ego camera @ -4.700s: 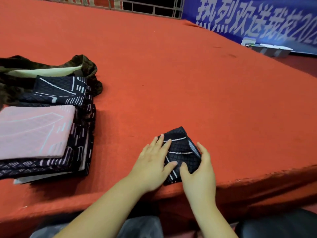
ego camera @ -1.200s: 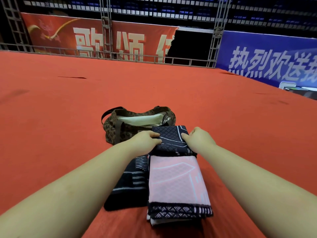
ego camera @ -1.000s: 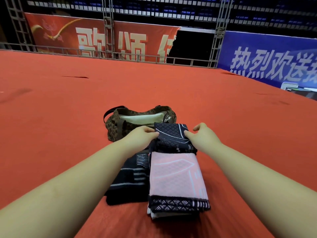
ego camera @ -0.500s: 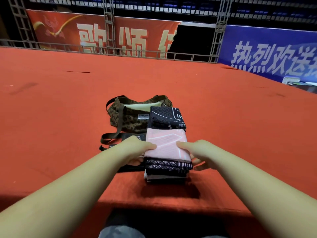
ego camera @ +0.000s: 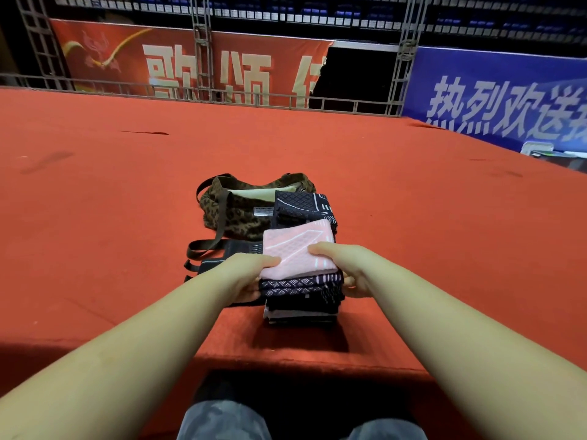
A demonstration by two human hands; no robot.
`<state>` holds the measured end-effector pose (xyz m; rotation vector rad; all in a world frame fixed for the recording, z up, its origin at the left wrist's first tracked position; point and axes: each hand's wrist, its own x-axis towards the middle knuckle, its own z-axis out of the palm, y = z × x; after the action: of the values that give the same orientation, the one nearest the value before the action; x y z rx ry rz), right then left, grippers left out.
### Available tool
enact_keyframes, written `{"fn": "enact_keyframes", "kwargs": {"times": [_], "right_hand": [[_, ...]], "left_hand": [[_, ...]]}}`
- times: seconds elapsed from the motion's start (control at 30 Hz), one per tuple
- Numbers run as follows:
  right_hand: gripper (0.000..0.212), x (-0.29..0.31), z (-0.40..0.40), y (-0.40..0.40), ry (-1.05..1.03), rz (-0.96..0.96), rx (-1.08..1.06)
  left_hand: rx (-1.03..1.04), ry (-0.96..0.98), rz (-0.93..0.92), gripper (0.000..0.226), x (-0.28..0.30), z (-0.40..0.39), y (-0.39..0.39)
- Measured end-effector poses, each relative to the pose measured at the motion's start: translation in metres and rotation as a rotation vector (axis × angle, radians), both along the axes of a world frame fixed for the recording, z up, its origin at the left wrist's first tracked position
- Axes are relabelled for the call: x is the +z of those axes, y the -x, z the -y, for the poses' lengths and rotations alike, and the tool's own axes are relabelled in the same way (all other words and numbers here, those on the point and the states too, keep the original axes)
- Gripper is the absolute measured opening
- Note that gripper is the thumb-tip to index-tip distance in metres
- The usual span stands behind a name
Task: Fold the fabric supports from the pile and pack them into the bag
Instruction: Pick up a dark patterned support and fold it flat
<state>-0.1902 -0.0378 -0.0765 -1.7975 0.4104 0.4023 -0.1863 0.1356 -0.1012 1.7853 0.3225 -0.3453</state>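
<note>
Left hand (ego camera: 246, 276) grips the left side of the stack of folded fabric supports (ego camera: 301, 281), just below frame centre: thumb lies over the pink support (ego camera: 293, 252) on top, fingers curl in under the upper layers. Right hand (ego camera: 344, 269) mirrors it on the right side, thumb on the pink top, fingers tucked into the dark layers beneath. Both hands clamp the stack; neither is free.

Stack sits near the front edge of the red carpeted platform (ego camera: 413, 217). How many layers the hands take in cannot be told; some dark and pale ones lie below the fingers.

Behind the stack, toward upper centre, one black patterned folded support (ego camera: 300, 206) rests against the leopard-print bag (ego camera: 241, 211). Bag mouth gapes, pale lining showing; its strap trails toward the left hand.

Handling judgement: knit fabric, soft, light, springy. No stiffness, so folds will slump or fan open if held by one edge. Layers likely slide over each other. Best hold: squeeze from both sides, thumbs on top and fingers beneath, keeping the stack level. Bag mouth looks narrow and limp, so a tall stack may catch on it.
</note>
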Motion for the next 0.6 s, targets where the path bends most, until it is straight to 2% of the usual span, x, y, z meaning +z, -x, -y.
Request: {"fn": "enact_keyframes", "kwargs": {"times": [0.3, 0.43, 0.6], "right_hand": [[0.016, 0.005, -0.012, 0.001, -0.119, -0.050, 0.031], [0.011, 0.003, -0.017, 0.005, -0.188, 0.023, 0.009], [0.008, 0.003, -0.026, 0.008, -0.321, -0.025, -0.031]], "left_hand": [[-0.020, 0.191, -0.143, 0.018, -0.009, -0.012, -0.004], [-0.034, 0.195, -0.203, 0.021, -0.011, -0.019, -0.007], [-0.011, 0.216, -0.246, 0.025, -0.013, -0.025, -0.005]]}}
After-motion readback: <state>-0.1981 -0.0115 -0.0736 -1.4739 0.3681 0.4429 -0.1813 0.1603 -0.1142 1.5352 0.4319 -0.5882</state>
